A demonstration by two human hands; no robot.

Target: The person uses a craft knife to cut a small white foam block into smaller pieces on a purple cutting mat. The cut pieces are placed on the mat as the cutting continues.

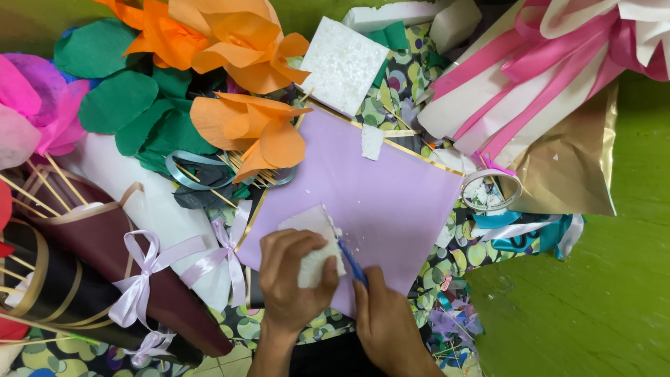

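I'm seeing L hand (296,276) gripping white foam block (315,244) | R hand (387,324) pinching blue knife (351,262), blade touching foam | both lying over purple sheet (380,188)

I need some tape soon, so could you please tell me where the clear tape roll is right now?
In the head view, the clear tape roll lies right of centre, at the right corner of the lilac sheet, just below the pink-and-white ribbon bundle.
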